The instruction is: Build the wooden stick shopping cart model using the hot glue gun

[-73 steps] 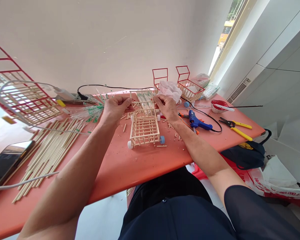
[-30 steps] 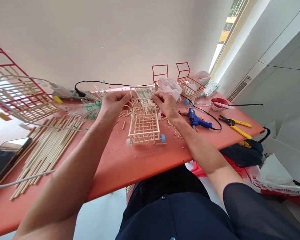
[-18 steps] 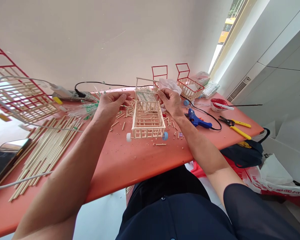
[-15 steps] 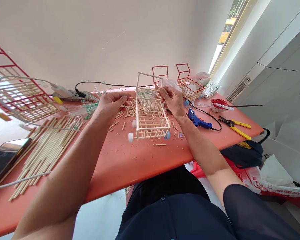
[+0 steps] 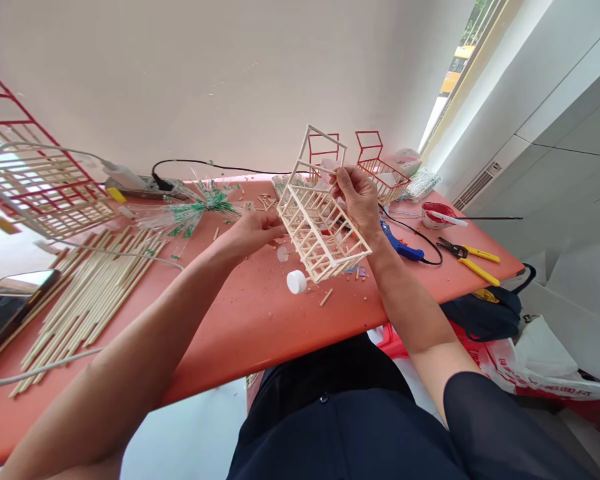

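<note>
"Where is the stick cart [image 5: 311, 223] held?"

"Tilted above the orange table [image 5: 220, 320], handle [image 5: 327, 136] pinched by the right hand [image 5: 359, 197]; the left hand's [image 5: 255, 232] grip cannot be told."

"Progress?"

"Basket, handle, white wheels [image 5: 297, 281] assembled; no red applied."

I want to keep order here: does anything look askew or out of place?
Short stick offcuts lie scattered on the table, unlike the long sticks laid side by side. The pliers lie with handles spread. The pale cart is tilted, but the right hand holds it. No clear damage shows.
</note>
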The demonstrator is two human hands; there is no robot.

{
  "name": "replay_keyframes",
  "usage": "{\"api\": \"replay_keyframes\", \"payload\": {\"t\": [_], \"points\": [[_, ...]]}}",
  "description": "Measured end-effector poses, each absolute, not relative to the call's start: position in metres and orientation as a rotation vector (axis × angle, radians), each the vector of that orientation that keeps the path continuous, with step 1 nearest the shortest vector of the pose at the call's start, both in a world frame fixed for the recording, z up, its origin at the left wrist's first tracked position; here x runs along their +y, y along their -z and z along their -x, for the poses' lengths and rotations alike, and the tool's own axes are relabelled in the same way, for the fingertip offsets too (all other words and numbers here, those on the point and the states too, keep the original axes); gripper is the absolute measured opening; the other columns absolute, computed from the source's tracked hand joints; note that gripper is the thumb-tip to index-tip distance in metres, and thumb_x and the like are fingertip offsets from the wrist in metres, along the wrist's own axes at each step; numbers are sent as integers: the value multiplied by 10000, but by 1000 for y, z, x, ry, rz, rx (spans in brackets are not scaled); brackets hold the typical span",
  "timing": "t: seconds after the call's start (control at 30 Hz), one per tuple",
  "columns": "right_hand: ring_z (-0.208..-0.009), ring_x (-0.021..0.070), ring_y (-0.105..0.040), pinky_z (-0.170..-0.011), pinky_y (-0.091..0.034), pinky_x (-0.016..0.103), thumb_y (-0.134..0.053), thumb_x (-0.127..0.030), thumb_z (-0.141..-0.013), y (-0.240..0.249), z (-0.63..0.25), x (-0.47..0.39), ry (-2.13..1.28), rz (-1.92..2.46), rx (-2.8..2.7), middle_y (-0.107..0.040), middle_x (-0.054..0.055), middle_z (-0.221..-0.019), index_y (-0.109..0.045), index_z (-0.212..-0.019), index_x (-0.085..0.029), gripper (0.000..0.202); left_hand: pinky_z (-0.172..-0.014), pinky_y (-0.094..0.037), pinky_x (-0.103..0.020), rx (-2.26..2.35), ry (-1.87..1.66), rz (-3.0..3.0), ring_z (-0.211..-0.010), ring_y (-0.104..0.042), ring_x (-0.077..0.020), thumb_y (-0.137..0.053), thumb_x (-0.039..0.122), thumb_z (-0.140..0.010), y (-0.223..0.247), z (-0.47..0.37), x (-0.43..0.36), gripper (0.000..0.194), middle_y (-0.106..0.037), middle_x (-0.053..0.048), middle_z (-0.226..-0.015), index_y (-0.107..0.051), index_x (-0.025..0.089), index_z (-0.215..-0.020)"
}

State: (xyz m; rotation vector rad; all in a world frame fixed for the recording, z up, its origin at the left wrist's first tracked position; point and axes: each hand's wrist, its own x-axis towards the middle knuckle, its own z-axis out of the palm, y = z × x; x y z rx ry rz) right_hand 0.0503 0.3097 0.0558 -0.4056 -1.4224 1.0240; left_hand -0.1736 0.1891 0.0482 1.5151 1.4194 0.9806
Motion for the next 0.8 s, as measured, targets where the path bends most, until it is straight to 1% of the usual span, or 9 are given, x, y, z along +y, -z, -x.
{"api": "replay_keyframes", "payload": {"t": [0.07,0.13,0.23,0.33,0.43,0.53,0.63,0.8], "points": [[-613,48,-552,-573,-496,200,-839,-819,-789,-56,-50,308,-1025,423,-1444,-707,-42,-797,-756,-876,-227,604,-810,-592,-377,1485,-868,-1629,-846,-731,-264,-806,639,-760,-45,175,179,444,-771,-40,-777,-815,210,-878],[-615,48,-550,-569,-490,202,-809,-857,-781,-57,-50,306,-1016,461,-1487,-704,-43,-797,-747,-884,-224,644,-863,-581,-380,1471,-817,-1732,-909,-748,-276,-767,631,-792,-43,178,169,441,-811,-49,-881,-821,215,-932],[-632,56,-555,-595,-505,212,-782,-874,-799,-56,-51,302,-1008,494,-1551,-698,-36,-802,-730,-895,-217,667,-850,-574,-365,1457,-746,-1802,-891,-744,-270,-776,592,-764,-40,180,161,414,-817,-57,-931,-806,219,-941],[-649,65,-555,-623,-507,221,-764,-872,-825,-55,-52,299,-986,532,-1622,-694,-31,-818,-727,-913,-215,664,-758,-532,-350,1582,-708,-1897,-784,-687,-249,-757,518,-741,-33,177,160,337,-779,-54,-851,-786,215,-887],[-656,73,-550,-634,-503,229,-737,-895,-828,-54,-52,298,-965,569,-1690,-692,-25,-829,-718,-914,-218,683,-695,-470,-337,1664,-720,-1974,-744,-648,-239,-719,461,-737,-26,173,161,260,-747,-45,-794,-760,218,-820],[-665,77,-541,-641,-507,228,-728,-901,-836,-53,-52,298,-986,546,-1718,-680,-20,-838,-706,-922,-220,687,-695,-460,-332,1692,-748,-1942,-731,-645,-236,-724,454,-730,-24,171,159,228,-727,-27,-737,-751,235,-788],[-678,84,-539,-657,-524,234,-721,-917,-829,-54,-51,297,-1005,526,-1732,-680,-17,-846,-705,-929,-226,699,-717,-468,-344,1731,-761,-1900,-717,-645,-240,-710,467,-727,-28,170,156,237,-709,-25,-702,-761,240,-771],[-709,91,-557,-683,-548,238,-723,-917,-827,-57,-50,291,-999,501,-1728,-694,-14,-855,-715,-934,-229,696,-726,-477,-349,1685,-726,-1879,-763,-681,-255,-691,470,-720,-33,173,158,263,-765,-48,-781,-758,224,-787]]}}
